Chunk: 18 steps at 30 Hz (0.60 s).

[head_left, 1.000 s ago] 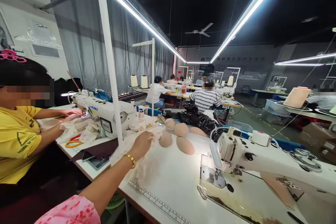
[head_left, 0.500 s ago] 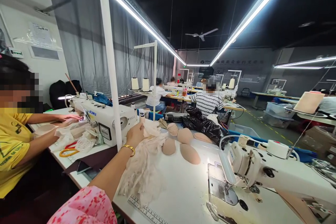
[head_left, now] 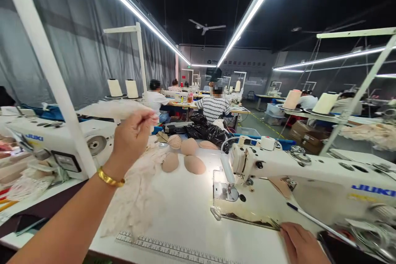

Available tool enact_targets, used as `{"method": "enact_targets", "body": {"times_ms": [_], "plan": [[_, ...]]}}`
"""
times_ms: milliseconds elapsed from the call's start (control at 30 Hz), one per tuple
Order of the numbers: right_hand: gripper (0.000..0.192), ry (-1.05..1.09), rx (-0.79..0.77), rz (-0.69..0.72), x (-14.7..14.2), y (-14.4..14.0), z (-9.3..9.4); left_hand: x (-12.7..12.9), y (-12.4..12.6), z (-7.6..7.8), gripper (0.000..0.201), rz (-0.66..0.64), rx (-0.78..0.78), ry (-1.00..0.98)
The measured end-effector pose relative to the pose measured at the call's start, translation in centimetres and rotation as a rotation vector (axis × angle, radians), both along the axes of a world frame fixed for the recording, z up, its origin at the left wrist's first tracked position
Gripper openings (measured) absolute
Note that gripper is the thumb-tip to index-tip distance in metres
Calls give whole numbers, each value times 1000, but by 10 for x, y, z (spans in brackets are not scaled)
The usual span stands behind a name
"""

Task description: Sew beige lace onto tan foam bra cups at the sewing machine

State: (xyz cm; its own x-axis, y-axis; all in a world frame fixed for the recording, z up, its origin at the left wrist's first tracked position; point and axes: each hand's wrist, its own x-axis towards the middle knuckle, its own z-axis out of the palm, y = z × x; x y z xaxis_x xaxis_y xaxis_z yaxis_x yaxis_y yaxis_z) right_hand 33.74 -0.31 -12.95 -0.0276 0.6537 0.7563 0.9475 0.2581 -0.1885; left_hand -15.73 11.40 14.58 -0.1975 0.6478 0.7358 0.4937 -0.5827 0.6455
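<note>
My left hand (head_left: 131,138), with a gold bracelet on the wrist, is raised above the white table (head_left: 185,210) and pinches a pale lace fabric piece (head_left: 116,108) that stretches out to the left. A heap of cream lace fabric (head_left: 136,194) lies on the table below it. Several beige bra cups (head_left: 185,156) lie just behind the heap. My right hand (head_left: 301,243) rests at the table's front edge, below the white Juki sewing machine (head_left: 297,173), with nothing seen in it.
A second Juki sewing machine (head_left: 46,136) stands on the left behind a white post (head_left: 49,70). A black plastic bag (head_left: 206,130) lies behind the cups. A ruler strip (head_left: 173,249) runs along the table front. Thread cones (head_left: 120,88) and several seated workers fill the room behind.
My left hand has lifted from the fabric heap with a lace piece pinched in it. The view has swung right; the co-worker in yellow is out of sight and my right hand has appeared.
</note>
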Motion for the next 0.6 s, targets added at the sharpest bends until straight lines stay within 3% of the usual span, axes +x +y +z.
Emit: {"method": "enact_targets", "body": {"times_ms": [67,133,200,267,367,433,500,600], "plan": [[66,29,-35,-33,-13,-10,10,24,-8,-26,27,-213,-235,107],[63,128,-64,-37,-30,-22,19,46,-16,-62,27,-401,-472,165],[53,306,-180,8,-54,-35,30,63,-25,-95,32,-534,-620,183],[42,518,-310,51,-85,-45,43,73,-37,-117,37,-656,-736,185],[35,569,-365,320,-134,-46,70,80,-56,-126,50,-852,-888,218],[49,494,-441,456,-162,-36,88,81,-68,-123,55,-955,-927,275],[59,416,-503,506,-180,-22,102,81,-76,-119,53,-981,-891,355],[26,402,-586,536,-192,-6,112,74,-79,-117,51,-937,-875,401]]}}
